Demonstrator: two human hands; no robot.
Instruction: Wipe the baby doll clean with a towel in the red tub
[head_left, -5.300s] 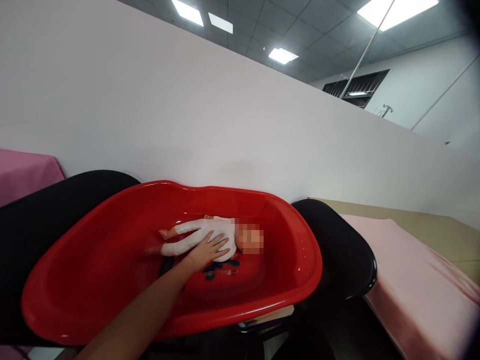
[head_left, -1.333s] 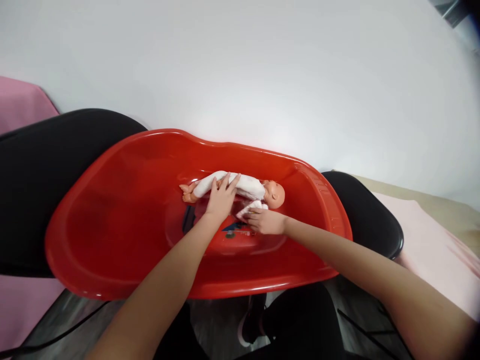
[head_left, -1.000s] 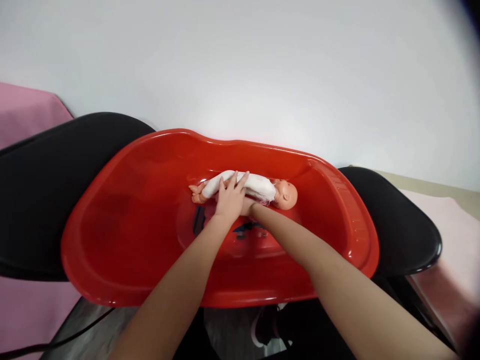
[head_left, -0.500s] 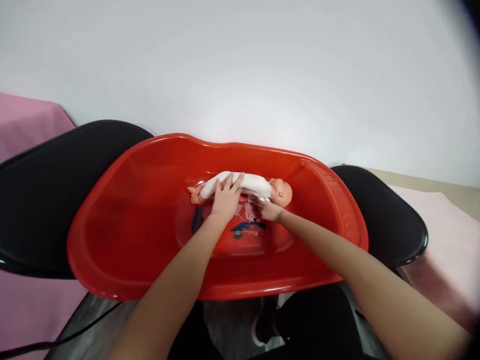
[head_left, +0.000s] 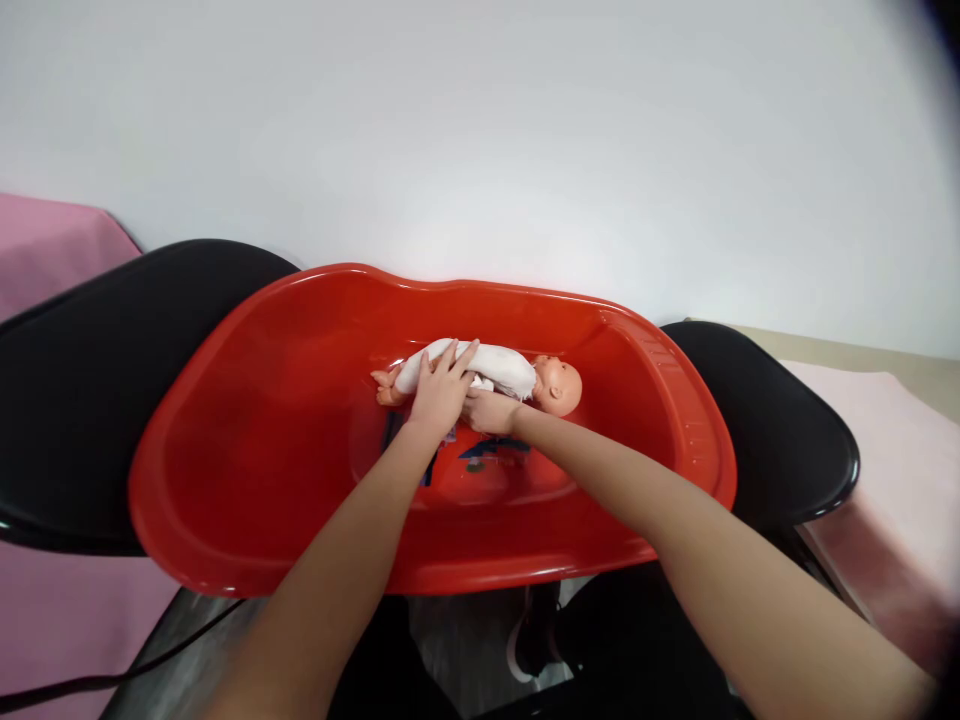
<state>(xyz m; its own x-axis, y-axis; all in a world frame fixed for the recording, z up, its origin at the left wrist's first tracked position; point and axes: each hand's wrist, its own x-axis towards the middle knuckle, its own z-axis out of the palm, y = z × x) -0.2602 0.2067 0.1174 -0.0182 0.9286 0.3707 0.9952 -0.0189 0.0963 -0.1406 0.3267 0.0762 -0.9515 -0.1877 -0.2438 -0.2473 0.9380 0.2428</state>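
A baby doll point(head_left: 504, 370) in a white suit, or with a white cloth body, lies in the red baby bathtub point(head_left: 247, 440), head to the right and bare feet to the left. My left hand point(head_left: 439, 393) rests on its middle with the fingers spread. Against the near side of the doll, my right hand point(head_left: 491, 411) is closed, fingers curled around what looks like a small white cloth point(head_left: 481, 383). Most of that cloth is hidden by the hand. Dark printed pictures show on the tub floor below my hands.
Black stool or chair seats stand under the tub's left end point(head_left: 142, 380) and right end point(head_left: 780, 430). Pink-covered surfaces lie at far left and right. A white wall rises behind. A black cable point(head_left: 150, 660) runs at lower left, and my legs are below the tub.
My right hand has slid left along the doll's near side, from near its head to beside my left hand, the white cloth moving with it. My left hand stays on the doll.
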